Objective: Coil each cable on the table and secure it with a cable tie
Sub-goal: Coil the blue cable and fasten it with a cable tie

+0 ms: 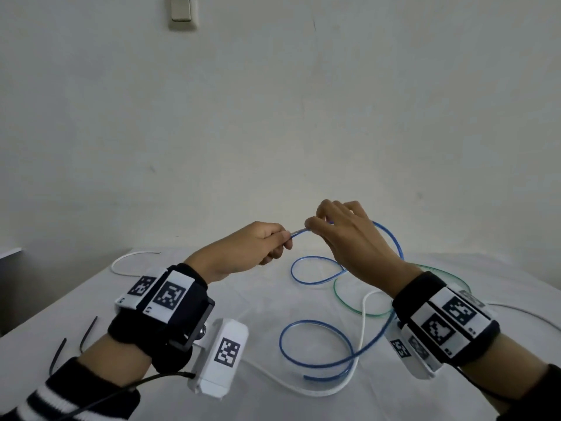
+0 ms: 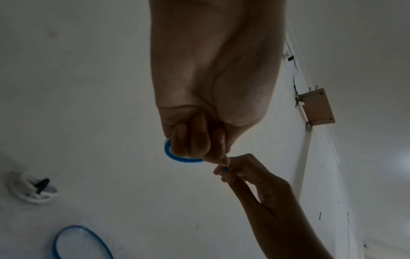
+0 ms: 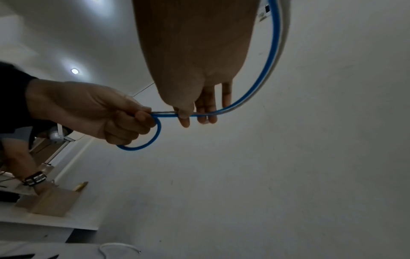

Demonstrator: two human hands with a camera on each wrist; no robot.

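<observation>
1. Blue cable (image 1: 315, 349) lies in loose loops on the white-covered table (image 1: 249, 302), then rises at the right to both raised hands.
2. Between the hands, a short stretch of it runs nearly level from left to right, above the table's far middle.
3. Left hand (image 1: 243, 250) is closed in a loose fist, thumb and forefinger pinching the cable near its end. In the right wrist view a small loop of the cable curls under this fist.
4. Right hand (image 1: 349, 238) has its back turned up, wrist bent down. Its thumb and forefinger pinch the cable just beside the left hand's fingers; the other fingers hang fairly straight.
5. From the right hand's grip the cable arcs out to the right and down past the right wrist to the table.
6. White cable (image 1: 318, 390) and green cable (image 1: 343, 302) lie uncoiled on the table, crossing the blue loops.
7. Black cable ties (image 1: 88, 332) lie at the table's near left edge, probably two or three; the view there is dim.
8. Farther left in the left wrist view, a white coiled cable (image 2: 33, 189) with a black tie around it rests on the table.
</observation>
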